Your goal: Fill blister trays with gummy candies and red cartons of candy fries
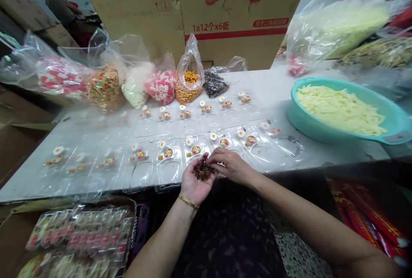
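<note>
My left hand [197, 187] is palm up and cupped under a heap of small dark brown pieces [203, 169], their exact kind hard to make out. Above that heap my right hand [230, 164] pinches at the pieces with thumb and fingers; its fingertips are partly hidden. Both hands are over the table's front edge, just before transparent plastic trays [169, 170] laid in two rows. In the trays sit tiny toy foods: a fried egg [189, 141], a round pizza-like piece [195, 149] and a small burger [160, 157].
Filled bags line the back: pink-and-white pieces [161, 87], orange-yellow pieces [188, 91], dark pieces [216, 84]. A turquoise basin [317, 127] of pale yellow strips stands right. Behind rises a large carton [238, 50]. An open box [130, 209] of packed trays sits low left.
</note>
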Demonstrator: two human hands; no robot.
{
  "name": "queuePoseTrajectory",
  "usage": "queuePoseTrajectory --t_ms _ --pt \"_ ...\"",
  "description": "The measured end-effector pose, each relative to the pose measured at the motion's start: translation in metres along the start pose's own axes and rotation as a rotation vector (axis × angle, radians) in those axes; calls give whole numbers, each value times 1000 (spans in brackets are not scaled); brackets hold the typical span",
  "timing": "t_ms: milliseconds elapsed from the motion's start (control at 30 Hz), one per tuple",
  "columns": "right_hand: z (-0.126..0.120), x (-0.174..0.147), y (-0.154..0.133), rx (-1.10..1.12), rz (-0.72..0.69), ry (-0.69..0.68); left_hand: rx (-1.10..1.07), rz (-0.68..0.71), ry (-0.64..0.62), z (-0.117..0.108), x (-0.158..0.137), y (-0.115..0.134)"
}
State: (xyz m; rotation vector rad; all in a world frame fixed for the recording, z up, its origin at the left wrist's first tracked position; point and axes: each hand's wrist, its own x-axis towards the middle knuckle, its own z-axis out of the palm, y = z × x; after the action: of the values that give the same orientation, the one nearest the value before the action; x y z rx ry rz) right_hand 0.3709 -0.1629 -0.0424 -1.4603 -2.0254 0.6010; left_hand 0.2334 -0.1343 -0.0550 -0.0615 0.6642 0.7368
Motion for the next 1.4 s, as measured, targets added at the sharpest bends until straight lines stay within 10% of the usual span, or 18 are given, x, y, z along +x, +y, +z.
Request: queuePoseTrajectory --t_ms 267,433,700,933,1200,1400 --pt "-3 -2 30 328 285 158 27 -6 -35 -10 4 5" --pt "-26 8 76 -72 246 313 2 -33 -6 -20 -4 12" --pt "-37 49 109 -533 77 -26 -18 -6 9 -29 -14 19" --pt "-29 66 111 -498 53 -75 -9 -5 27 -25 -16 20" --pt "-26 45 63 -244 139 313 -34 16 -27 -22 -10 25" --pt "10 21 -7 -2 -158 -6 -34 81 -13 -21 -5 30"
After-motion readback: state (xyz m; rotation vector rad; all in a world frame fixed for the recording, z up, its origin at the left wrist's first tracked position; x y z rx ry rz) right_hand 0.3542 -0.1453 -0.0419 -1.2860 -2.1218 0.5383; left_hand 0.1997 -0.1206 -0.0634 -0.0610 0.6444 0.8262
